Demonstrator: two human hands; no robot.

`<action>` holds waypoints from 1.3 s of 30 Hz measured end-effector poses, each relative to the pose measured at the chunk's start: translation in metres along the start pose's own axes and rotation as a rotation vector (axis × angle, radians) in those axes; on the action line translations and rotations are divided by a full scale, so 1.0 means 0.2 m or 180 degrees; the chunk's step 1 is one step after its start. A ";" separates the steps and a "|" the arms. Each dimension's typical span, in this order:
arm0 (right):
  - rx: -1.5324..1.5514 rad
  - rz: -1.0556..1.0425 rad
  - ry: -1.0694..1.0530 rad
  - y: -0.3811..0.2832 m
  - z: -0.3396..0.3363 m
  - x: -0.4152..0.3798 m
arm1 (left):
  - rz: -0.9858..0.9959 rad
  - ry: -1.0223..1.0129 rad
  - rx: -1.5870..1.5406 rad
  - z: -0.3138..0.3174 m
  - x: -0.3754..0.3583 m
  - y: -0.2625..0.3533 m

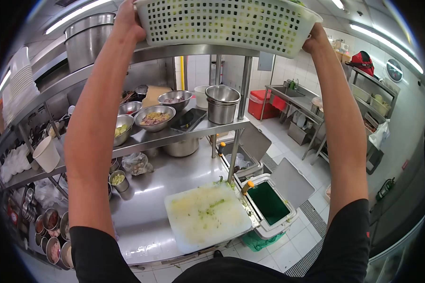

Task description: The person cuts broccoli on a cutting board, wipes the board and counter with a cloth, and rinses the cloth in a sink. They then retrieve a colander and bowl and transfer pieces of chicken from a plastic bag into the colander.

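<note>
Both my arms are raised, holding a white perforated plastic basket (231,40) up at the level of the top shelf. My left hand (128,21) grips its left end and my right hand (314,38) its right end, with most fingers hidden behind the walls. Green and pale pieces show through the holes, and a bit of green leaf sticks up at the right rim. Below, a white cutting board (208,217) strewn with green scraps lies on the steel table (141,217).
The middle shelf carries steel bowls of chopped food (155,118), stacked steel pots (223,106) and a black tablet-like slab (189,120). A large steel pot (89,37) stands on the top shelf. An open bin (269,203) adjoins the table's right edge. A sink (290,89) is farther back.
</note>
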State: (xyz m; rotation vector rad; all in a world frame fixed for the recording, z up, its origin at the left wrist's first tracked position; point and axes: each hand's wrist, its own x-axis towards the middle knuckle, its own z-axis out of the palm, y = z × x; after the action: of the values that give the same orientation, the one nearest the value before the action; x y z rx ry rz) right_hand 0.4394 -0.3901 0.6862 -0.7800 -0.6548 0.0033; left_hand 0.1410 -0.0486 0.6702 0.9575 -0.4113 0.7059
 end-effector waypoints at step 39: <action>-0.3551 0.4366 -0.1376 1.51 -1.22 -3.39 | -0.1456 0.2429 0.7213 -2.78 -3.10 -0.67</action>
State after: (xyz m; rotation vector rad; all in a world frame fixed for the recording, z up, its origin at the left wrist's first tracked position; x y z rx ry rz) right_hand 0.0986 -0.4903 -0.0091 -2.2293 -0.3584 1.1676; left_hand -0.1936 0.1490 -0.0775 2.5006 1.6873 0.8509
